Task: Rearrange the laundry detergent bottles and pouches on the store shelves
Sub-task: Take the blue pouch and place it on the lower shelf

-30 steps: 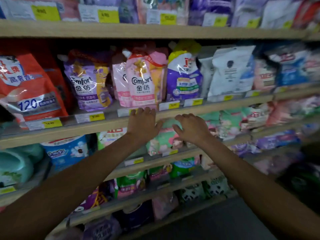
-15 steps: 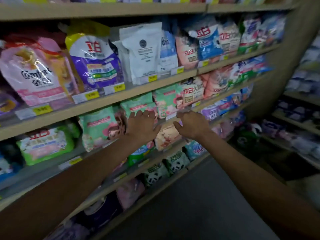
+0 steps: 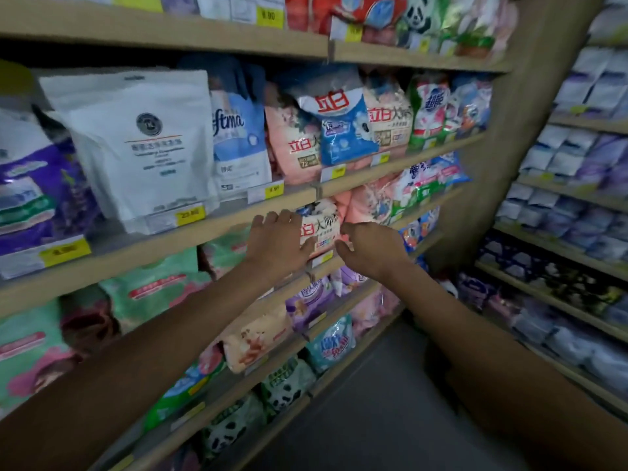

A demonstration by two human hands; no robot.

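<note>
A cream and pink detergent pouch [image 3: 321, 229] with red lettering stands on the third shelf down, right at a shelf joint. My left hand [image 3: 278, 244] lies flat against the pouch's left side, fingers spread. At the pouch's right edge is my right hand [image 3: 370, 248], its fingers curled toward the pouch; a firm grip cannot be made out. Green pouches [image 3: 159, 290] stand to the left on the same shelf, pink and blue ones [image 3: 401, 202] to the right.
The shelf above holds a large white pouch [image 3: 142, 147], a blue-white pouch [image 3: 238, 141] and pink and blue bags [image 3: 339, 130]. Lower shelves carry purple, cream and panda-print pouches [image 3: 285, 392]. A second shelving unit [image 3: 571, 198] runs along the right, across a dark floor aisle [image 3: 373, 409].
The view and both hands have travelled rightward along the shelves, from the Comfort pouches past the green ones to the cream and pink pouch. Both hands now rest against that pouch.
</note>
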